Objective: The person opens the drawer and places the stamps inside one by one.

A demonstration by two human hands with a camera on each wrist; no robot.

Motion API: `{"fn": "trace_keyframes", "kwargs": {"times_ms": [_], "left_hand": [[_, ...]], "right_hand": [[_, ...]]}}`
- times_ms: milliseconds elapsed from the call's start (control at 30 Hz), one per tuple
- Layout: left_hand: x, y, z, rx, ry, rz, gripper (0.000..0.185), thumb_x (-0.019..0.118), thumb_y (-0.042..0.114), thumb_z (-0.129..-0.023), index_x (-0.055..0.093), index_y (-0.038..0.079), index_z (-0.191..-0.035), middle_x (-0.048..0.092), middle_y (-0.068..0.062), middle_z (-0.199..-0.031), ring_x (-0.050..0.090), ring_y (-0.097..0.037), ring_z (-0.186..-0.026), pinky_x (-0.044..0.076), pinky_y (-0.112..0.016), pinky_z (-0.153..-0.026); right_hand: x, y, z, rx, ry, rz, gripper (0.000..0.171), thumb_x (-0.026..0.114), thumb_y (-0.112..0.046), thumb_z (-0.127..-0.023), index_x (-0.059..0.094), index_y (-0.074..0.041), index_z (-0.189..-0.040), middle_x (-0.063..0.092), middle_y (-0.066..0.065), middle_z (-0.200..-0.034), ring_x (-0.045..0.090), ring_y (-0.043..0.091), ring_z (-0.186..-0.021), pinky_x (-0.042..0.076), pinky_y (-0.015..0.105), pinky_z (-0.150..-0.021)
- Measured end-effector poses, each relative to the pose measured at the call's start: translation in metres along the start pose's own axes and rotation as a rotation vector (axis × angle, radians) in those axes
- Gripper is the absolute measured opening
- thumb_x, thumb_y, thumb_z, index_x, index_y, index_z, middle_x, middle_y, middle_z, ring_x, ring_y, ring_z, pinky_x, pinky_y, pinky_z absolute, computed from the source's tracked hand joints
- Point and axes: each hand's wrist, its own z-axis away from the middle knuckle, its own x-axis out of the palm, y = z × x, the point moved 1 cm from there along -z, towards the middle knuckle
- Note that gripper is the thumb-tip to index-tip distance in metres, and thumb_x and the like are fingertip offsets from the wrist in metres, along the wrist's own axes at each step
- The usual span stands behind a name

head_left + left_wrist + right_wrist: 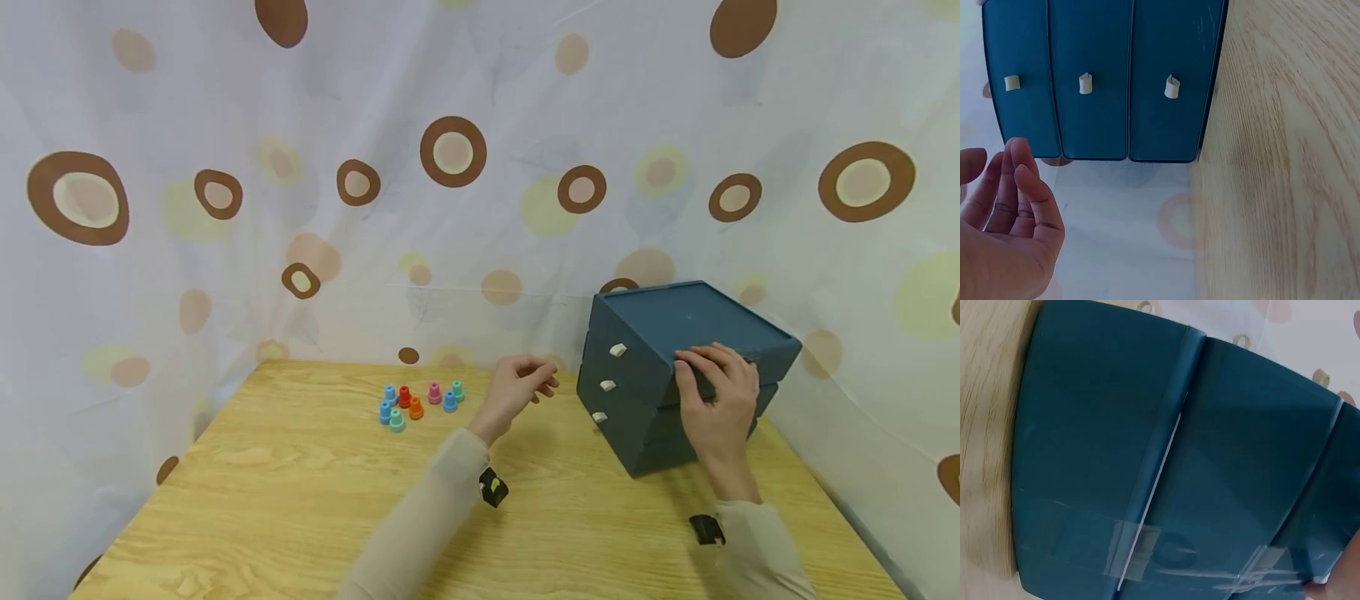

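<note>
A dark blue box of three drawers (660,375) stands at the right of the wooden table (300,500), all three drawers shut. Each front carries a small white tab handle (1085,83). My right hand (708,379) lies against the box's near side wall (1147,456), fingers reaching along its upper edge; only a fingertip (1347,578) shows in the right wrist view. My left hand (542,385) hovers above the table just left of the drawer fronts, fingers loosely bent (1019,187), holding nothing.
Several small coloured cone-shaped pegs (418,402) stand in a cluster on the table's far left-middle. A spotted curtain (450,167) hangs close behind and beside the table. Strips of clear tape (1147,550) run across the box's side.
</note>
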Motion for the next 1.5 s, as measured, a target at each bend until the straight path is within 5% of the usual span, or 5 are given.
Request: {"fn": "trace_keyframes", "kwargs": {"times_ms": [333,633,800,1133,1500], "left_hand": [[0.015,-0.001,-0.009,-0.011,0.007,0.038,0.019,0.065,0.024,-0.095,0.075,0.008,-0.099,0.075,-0.009,-0.087,0.067,-0.01,-0.068,0.052,-0.025,-0.06],[0.033,0.012,-0.02,0.009,-0.007,0.051,0.021,0.067,0.025,-0.094,0.075,0.007,-0.101,0.073,-0.01,-0.089,0.07,-0.034,-0.085,0.053,-0.028,-0.063],[0.044,0.017,-0.027,0.031,-0.015,0.058,0.025,0.067,0.023,-0.094,0.073,0.004,-0.109,0.071,-0.003,-0.086,0.067,-0.021,-0.077,0.051,-0.024,-0.06],[0.063,0.021,-0.034,0.068,-0.013,0.09,0.03,0.071,0.014,-0.091,0.07,0.007,-0.12,0.072,-0.005,-0.108,0.071,-0.017,-0.091,0.058,-0.028,-0.077],[0.072,0.024,-0.038,0.081,0.001,0.122,0.027,0.073,0.013,-0.089,0.072,0.006,-0.114,0.073,-0.008,-0.106,0.073,-0.027,-0.091,0.059,-0.034,-0.08]], "right_hand": [[-0.004,0.002,0.003,-0.022,-0.092,-0.048,0.018,0.067,-0.008,-0.093,0.073,0.003,-0.105,0.057,0.027,-0.116,0.04,0.048,-0.127,-0.002,0.063,-0.118],[-0.003,0.001,0.002,-0.025,-0.121,-0.043,0.018,0.067,-0.008,-0.093,0.074,0.0,-0.107,0.056,0.027,-0.118,0.04,0.011,-0.128,-0.004,0.057,-0.12],[-0.003,-0.002,0.002,-0.025,-0.134,-0.02,0.018,0.066,-0.009,-0.093,0.074,-0.001,-0.108,0.056,0.026,-0.118,0.04,0.005,-0.126,-0.007,0.057,-0.119],[-0.001,-0.003,0.004,-0.025,-0.079,-0.041,0.017,0.07,-0.01,-0.091,0.076,-0.002,-0.105,0.059,0.025,-0.114,0.044,0.007,-0.123,-0.005,0.056,-0.12],[0.0,-0.004,0.003,-0.024,-0.076,-0.034,0.017,0.071,-0.009,-0.089,0.076,-0.002,-0.105,0.06,0.025,-0.113,0.045,0.008,-0.123,-0.005,0.057,-0.119]]}}
